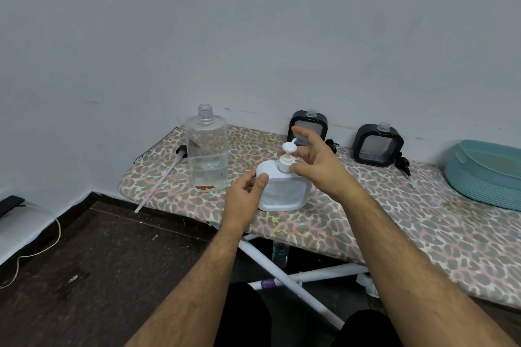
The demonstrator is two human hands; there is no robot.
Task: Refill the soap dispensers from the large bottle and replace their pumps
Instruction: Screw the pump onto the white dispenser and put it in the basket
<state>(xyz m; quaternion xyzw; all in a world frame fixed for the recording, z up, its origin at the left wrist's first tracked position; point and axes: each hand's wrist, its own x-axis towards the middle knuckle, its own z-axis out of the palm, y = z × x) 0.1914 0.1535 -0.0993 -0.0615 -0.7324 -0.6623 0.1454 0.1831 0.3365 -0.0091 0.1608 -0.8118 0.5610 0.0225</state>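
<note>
Nearest, at 6 o'clock, two dark-clad knees (366, 329) are cut off by the bottom edge, and both forearms rise from there. Under the board (394, 234), its white legs (282, 270) cross, and a small bottle (280, 252) behind them is half hidden and hard to read.

At centre the white dispenser (284, 191) stands upright on the leopard-print board, its pump (288, 156) seated in the neck. The left hand (246, 196) grips its left shoulder, thumb across the front, fingers hidden behind the body. The right hand (318, 166) is spread loosely at the pump, thumb by the collar, fingers fanned and apart; whether any finger touches the pump head I cannot tell, and the hand covers the dispenser's right shoulder.

At 10 o'clock from the dispenser, the large bottle (207, 152) stands uncapped, clear liquid in its lower part. Left of it lies a long pump tube (160, 183), its tip overhanging the board edge, its head partly hidden behind the bottle.

Farther, against the wall (253, 22), two black dispensers stand with open necks: one (308, 127) at 12 o'clock, partly blocked by the right fingers, the other (377, 145) at 2 o'clock. Dark pumps (403, 162) lie beside them, small and unclear.

At 3 o'clock a teal basket (485, 177) is cut by the frame edge. At 9 o'clock, on the floor, a white cable (36, 253) trails from a dark, cropped object (10, 204)
</note>
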